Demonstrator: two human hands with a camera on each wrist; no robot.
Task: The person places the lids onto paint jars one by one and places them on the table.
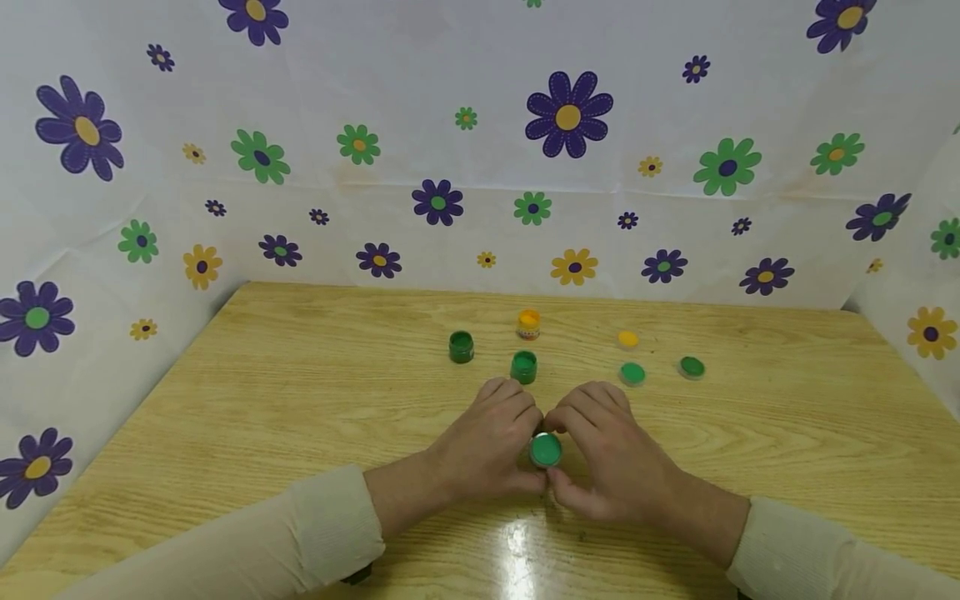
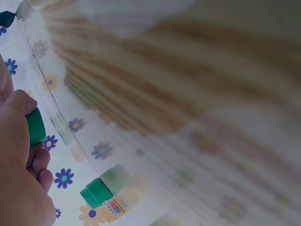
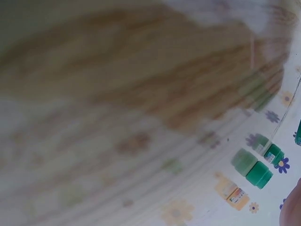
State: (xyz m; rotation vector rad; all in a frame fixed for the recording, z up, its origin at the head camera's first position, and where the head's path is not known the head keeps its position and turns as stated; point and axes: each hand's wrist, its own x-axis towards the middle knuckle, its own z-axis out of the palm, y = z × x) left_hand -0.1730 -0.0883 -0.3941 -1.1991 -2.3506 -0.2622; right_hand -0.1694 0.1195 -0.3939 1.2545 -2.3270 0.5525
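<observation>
Between both hands, above the near middle of the wooden table, is a small green paint jar (image 1: 546, 450) with its round green top facing up. My left hand (image 1: 491, 437) grips it from the left, the thumb at its near side. From the right, my right hand (image 1: 611, 450) pinches its rim with thumb and forefinger. The left wrist view shows the jar's green side (image 2: 35, 126) against the left hand (image 2: 19, 155). Only a sliver of the right hand (image 3: 291, 209) enters the right wrist view. Whether the top is a lid or open paint, I cannot tell.
Beyond the hands stand an open dark green jar (image 1: 461, 347), an open green jar (image 1: 523, 367) and an open orange-yellow jar (image 1: 528, 323). To their right lie a yellow lid (image 1: 627, 339), a green lid (image 1: 632, 373) and a dark green lid (image 1: 692, 367). Flowered cloth (image 1: 480, 158) encloses the table.
</observation>
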